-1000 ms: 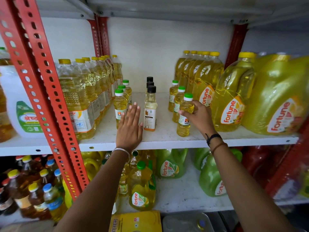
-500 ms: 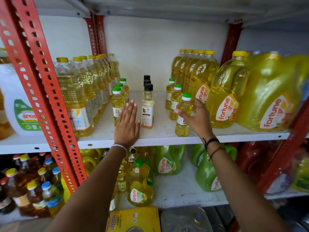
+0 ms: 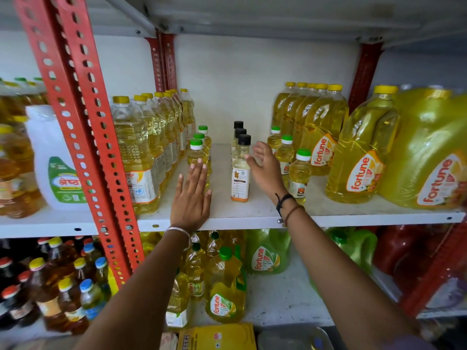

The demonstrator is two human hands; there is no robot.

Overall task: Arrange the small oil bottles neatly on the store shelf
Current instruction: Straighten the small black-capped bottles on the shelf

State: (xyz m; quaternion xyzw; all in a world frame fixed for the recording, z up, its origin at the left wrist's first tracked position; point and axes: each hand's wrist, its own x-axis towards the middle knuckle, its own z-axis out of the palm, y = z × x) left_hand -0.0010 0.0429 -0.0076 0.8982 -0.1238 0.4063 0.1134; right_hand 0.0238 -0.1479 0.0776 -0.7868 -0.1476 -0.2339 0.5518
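Two hands reach in at the small oil bottles on the white shelf [image 3: 252, 213].

From the head camera: three rows of small bottles stand upright and run back toward the wall. The black-cap bottle [image 3: 240, 170] at the front of the middle row stands between the hands. The right hand [image 3: 265, 168] is nearer to it, spread loose with nothing in it, thumb just beside the bottle's shoulder; I cannot tell if it touches. The left hand [image 3: 193, 195] lies flat, fingers stretched out, holding nothing, its tips against the front green-cap bottle [image 3: 197, 157] of the left row. Another green-cap bottle [image 3: 299, 173] stands just behind the right wrist. I think the right hand takes the middle row next.
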